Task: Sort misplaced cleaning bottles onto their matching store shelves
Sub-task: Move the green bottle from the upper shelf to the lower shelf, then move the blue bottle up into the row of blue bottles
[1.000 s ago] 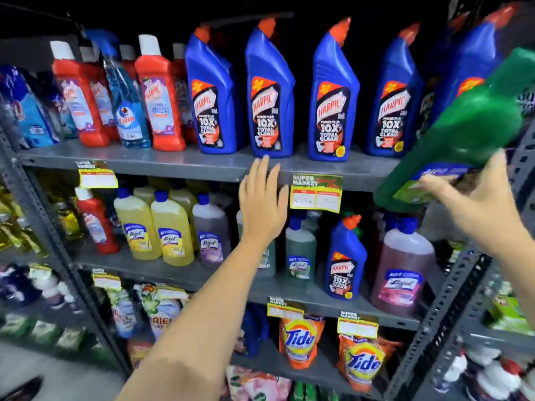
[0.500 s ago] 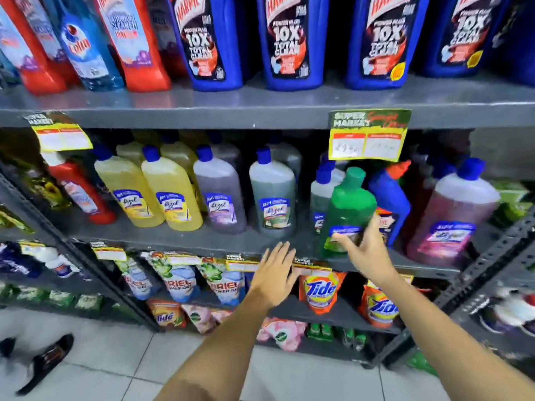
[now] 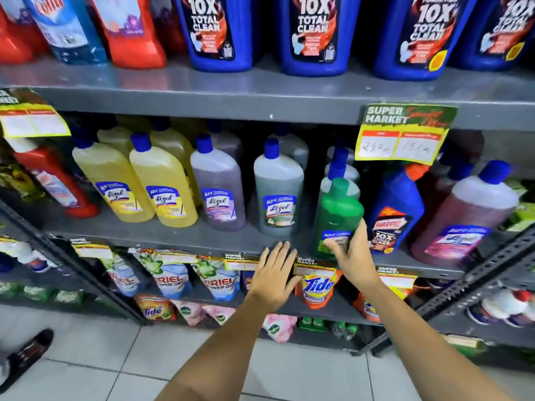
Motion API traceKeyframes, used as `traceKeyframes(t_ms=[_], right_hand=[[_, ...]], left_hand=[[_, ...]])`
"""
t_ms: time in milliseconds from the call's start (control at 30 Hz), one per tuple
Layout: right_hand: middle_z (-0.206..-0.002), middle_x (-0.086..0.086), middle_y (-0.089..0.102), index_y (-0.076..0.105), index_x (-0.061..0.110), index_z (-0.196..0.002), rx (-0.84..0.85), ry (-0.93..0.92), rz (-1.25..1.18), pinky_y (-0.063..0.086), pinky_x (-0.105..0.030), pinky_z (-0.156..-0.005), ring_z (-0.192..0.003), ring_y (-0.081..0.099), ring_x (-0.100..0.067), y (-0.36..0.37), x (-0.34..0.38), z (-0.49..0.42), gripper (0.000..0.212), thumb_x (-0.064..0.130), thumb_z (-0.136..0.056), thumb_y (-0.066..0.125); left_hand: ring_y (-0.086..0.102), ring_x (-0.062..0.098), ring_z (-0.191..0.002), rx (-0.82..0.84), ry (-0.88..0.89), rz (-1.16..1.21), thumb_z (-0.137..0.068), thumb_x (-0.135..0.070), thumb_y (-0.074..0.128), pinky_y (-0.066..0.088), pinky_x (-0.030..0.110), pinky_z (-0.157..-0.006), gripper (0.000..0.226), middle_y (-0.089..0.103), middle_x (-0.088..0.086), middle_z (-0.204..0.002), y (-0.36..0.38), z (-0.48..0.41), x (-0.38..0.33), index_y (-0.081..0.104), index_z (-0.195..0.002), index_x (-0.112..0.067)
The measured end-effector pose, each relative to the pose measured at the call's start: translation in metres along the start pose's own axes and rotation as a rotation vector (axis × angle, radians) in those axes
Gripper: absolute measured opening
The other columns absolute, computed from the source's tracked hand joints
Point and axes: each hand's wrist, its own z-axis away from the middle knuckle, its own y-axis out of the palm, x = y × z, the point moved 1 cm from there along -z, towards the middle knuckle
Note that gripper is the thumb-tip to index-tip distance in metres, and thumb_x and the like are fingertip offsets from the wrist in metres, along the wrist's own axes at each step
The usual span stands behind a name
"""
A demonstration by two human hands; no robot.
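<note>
My right hand grips the lower part of a green bottle with a green cap, standing upright on the middle shelf. It stands in the row of Lizol bottles, right of a grey-green Lizol bottle and left of a blue Harpic bottle. My left hand is flat and open, fingers spread, just below the shelf's front edge, holding nothing. Yellow Lizol bottles and a purple one stand further left.
Large blue Harpic bottles and red bottles fill the top shelf. A red bottle leans at the middle shelf's left end, a pink Lizol bottle at its right. Ariel and Tide pouches hang below. A price tag hangs from the upper shelf.
My right hand brought the green bottle down from beside the top shelf and set it upright on the middle shelf. My left hand dropped from the top shelf edge to below the middle one.
</note>
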Motion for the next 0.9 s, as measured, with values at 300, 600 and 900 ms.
traceKeyframes(t_ms=[300, 600, 900], right_hand=[[-0.121, 0.001, 0.055, 0.053, 0.011, -0.131, -0.170, 0.131, 0.084, 0.049, -0.029, -0.094, -0.105, 0.054, -0.003, -0.013, -0.011, 0.019, 0.064, 0.037, -0.079, 0.079], [-0.109, -0.004, 0.055, 0.046, 0.017, -0.129, -0.585, 0.241, 0.074, 0.050, -0.036, -0.082, -0.089, 0.058, -0.016, -0.076, -0.017, -0.006, 0.068, 0.043, -0.071, 0.073], [-0.140, -0.007, 0.053, 0.031, 0.017, -0.144, -0.416, 0.354, 0.075, 0.044, -0.046, -0.106, -0.127, 0.053, -0.028, -0.072, -0.042, -0.032, 0.113, 0.049, -0.054, 0.090]], left_hand=[[0.001, 0.022, -0.149, 0.043, -0.033, -0.068, -0.101, -0.050, 0.025, -0.001, 0.044, -0.122, 0.063, 0.009, 0.007, -0.162, -0.003, 0.001, -0.005, 0.013, -0.153, -0.015], [0.000, 0.021, -0.149, 0.038, -0.058, -0.021, -0.097, -0.060, 0.025, -0.001, 0.046, -0.121, 0.072, 0.011, 0.007, -0.162, -0.003, 0.002, -0.010, 0.017, -0.152, -0.014], [0.000, 0.021, -0.149, 0.070, -0.042, -0.048, -0.094, -0.066, 0.021, 0.000, 0.046, -0.122, 0.078, 0.010, 0.007, -0.163, -0.002, 0.002, -0.006, 0.013, -0.152, -0.015]])
